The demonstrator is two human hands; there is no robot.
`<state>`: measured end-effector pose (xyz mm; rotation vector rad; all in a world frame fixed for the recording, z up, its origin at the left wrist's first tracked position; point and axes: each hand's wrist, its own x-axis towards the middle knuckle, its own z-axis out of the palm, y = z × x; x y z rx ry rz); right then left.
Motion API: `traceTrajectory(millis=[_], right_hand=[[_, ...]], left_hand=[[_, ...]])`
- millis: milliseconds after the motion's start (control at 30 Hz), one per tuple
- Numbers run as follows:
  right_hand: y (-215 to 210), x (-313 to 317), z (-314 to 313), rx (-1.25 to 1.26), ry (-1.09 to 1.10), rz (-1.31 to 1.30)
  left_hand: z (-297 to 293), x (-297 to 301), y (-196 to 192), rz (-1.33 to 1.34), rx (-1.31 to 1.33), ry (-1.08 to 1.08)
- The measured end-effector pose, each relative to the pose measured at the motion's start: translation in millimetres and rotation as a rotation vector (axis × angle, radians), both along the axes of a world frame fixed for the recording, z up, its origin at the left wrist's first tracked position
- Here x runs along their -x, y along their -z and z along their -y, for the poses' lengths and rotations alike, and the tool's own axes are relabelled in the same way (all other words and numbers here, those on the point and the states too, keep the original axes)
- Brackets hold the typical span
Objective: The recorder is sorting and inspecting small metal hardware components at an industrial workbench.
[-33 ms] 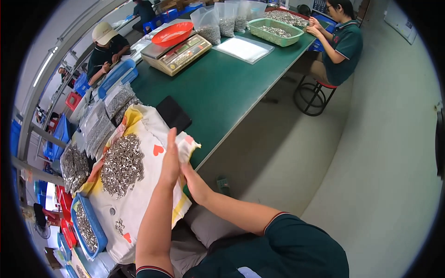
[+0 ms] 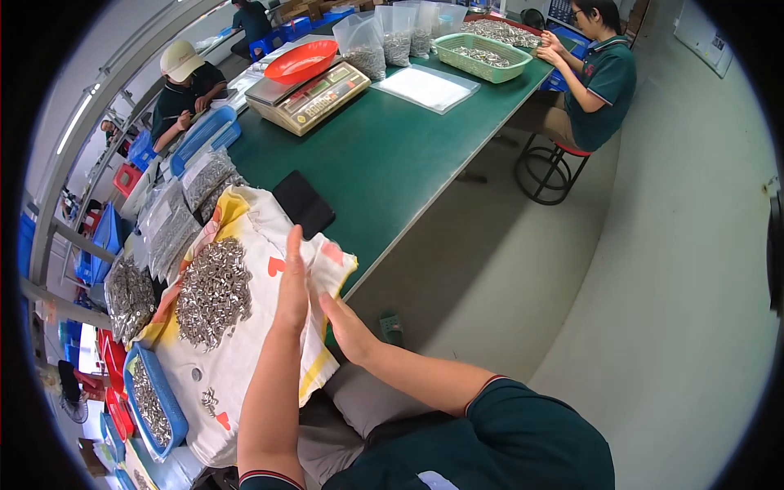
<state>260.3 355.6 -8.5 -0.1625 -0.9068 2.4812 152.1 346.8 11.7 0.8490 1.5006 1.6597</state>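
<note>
- Up over the table edge, the left hand (image 2: pixel 292 282) stood raised, fingers straight and released, holding nothing.
- Just beside it, the right hand (image 2: pixel 345 327) pinched the corner of the printed cloth (image 2: pixel 257 343).
- Small metal parts (image 2: pixel 214 292) lay heaped on that cloth, atop the green table (image 2: pixel 392 155).

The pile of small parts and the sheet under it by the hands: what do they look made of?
Pile of small parts: probably metal, with a bright silvery glint on many tiny pieces. Sheet: seems soft woven cloth, matte white with yellow and red print; it wrinkles and folds where the left hand and right hand meet at its edge.
</note>
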Motion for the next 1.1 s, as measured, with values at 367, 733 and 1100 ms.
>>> traceTrajectory(millis=[367,733,1100], right_hand=[[-14.5,26.4,11.1,0.337,0.043,0.061],[4.7,51.9,-49.3,0.312,0.297,0.239],[-19.2,2.6,21.0,0.004,0.161,0.152]], left_hand=[[4.6,-31.7,-21.6,0.025,-0.113,-0.124],[53.1,-30.8,-39.3,0.851,-0.394,0.211],[26.8,-36.1,33.1,-0.338,0.171,-0.011]])
